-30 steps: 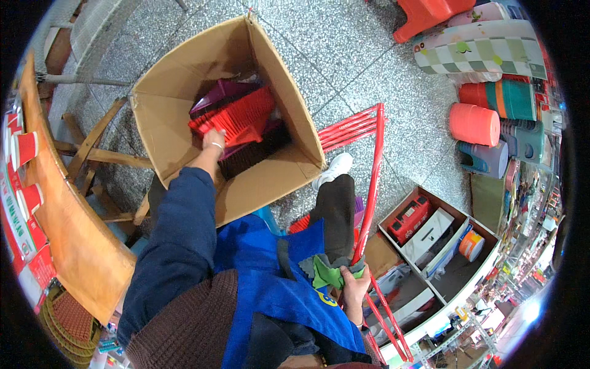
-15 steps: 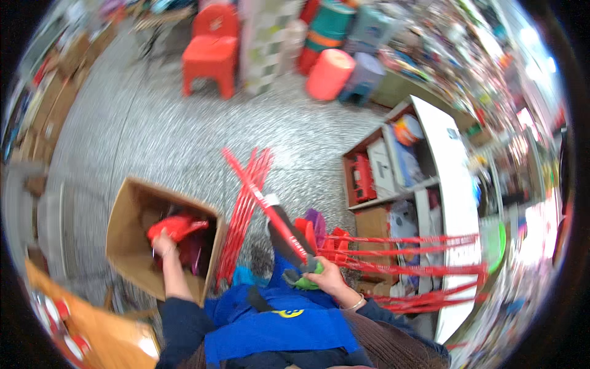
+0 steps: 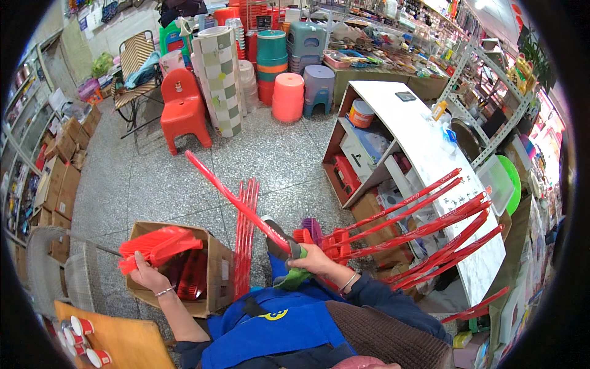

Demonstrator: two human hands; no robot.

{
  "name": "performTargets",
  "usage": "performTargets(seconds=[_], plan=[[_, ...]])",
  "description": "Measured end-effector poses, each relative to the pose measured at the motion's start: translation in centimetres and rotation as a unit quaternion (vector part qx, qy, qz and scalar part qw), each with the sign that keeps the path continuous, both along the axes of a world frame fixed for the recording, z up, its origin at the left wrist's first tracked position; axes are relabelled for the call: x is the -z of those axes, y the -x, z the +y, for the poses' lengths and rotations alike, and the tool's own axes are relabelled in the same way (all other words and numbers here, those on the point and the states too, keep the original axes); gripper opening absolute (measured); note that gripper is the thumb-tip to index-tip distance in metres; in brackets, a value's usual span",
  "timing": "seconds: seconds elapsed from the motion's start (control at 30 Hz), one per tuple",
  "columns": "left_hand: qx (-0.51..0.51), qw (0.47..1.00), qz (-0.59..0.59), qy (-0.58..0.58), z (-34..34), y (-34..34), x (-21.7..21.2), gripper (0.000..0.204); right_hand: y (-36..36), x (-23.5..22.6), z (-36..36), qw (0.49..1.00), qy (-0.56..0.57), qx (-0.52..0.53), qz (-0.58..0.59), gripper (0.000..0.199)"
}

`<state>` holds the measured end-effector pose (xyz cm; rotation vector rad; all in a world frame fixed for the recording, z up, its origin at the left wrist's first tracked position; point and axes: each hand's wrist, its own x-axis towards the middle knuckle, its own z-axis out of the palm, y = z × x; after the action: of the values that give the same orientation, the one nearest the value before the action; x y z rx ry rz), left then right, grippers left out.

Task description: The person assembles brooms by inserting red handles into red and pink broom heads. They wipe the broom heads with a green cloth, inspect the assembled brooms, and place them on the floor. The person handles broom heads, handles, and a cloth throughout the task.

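Note:
My left hand [image 3: 147, 275] is closed on a red broom head [image 3: 169, 242] with red bristles, lifted over the rim of an open cardboard box [image 3: 222, 273]. More dark red broom heads [image 3: 193, 275] lie inside that box. In front of me, my right hand [image 3: 314, 261] grips a long red broom handle [image 3: 236, 202] near its lower end; the handle slants up and away to the left. A green cloth-like piece [image 3: 291, 280] is bunched under this hand. Several red-handled brooms [image 3: 424, 232] lean on the white cabinet to my right, beside a purple broom head [image 3: 312, 229].
Loose red handles [image 3: 246, 230] lie on the speckled floor right of the box. A white-topped cabinet [image 3: 393, 114] stands at the right. Farther off are a red chair [image 3: 182, 111] and stacked stools [image 3: 288, 98]. A wooden table [image 3: 117, 332] holds paper cups at lower left.
My left hand has lifted the red broom head from inside the box to above its rim. My right hand still holds the handle. The view has tilted up.

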<state>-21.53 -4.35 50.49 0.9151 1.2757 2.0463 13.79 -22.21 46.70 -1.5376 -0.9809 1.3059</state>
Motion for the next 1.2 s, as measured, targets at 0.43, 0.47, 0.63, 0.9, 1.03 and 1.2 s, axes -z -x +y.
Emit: performTargets(seconds=[0.43, 0.47, 0.63, 0.9, 1.03, 1.2], plan=[[0.227, 0.946, -0.214, 0.092, -10.6, -3.3, -4.6, 0.015, 2.1, -5.2, 2.5, 0.907, 0.043, -0.21, 0.363, 0.059], [0.269, 0.931, -0.23, 0.093, -11.0, -3.5, -4.7, 0.015, 2.5, -4.8, 2.4, 0.897, 0.034, -0.215, 0.386, 0.061], [0.282, 0.938, -0.181, 0.087, -12.9, -4.2, -5.3, 0.015, 3.7, -2.9, 2.4, 0.915, 0.063, -0.189, 0.352, 0.044], [0.367, 0.923, -0.113, 0.025, -14.5, -4.7, -5.0, 0.015, 3.0, -2.5, 2.7, 0.966, 0.041, -0.15, 0.206, 0.032], [0.383, 0.916, -0.12, 0.016, -14.7, -4.6, -4.9, 0.015, 2.3, -3.5, 1.9, 0.964, 0.047, -0.155, 0.213, 0.035], [0.395, 0.911, -0.116, 0.007, -14.6, -4.6, -5.0, 0.015, 2.5, -4.0, 1.6, 0.964, 0.032, -0.181, 0.19, 0.039]])
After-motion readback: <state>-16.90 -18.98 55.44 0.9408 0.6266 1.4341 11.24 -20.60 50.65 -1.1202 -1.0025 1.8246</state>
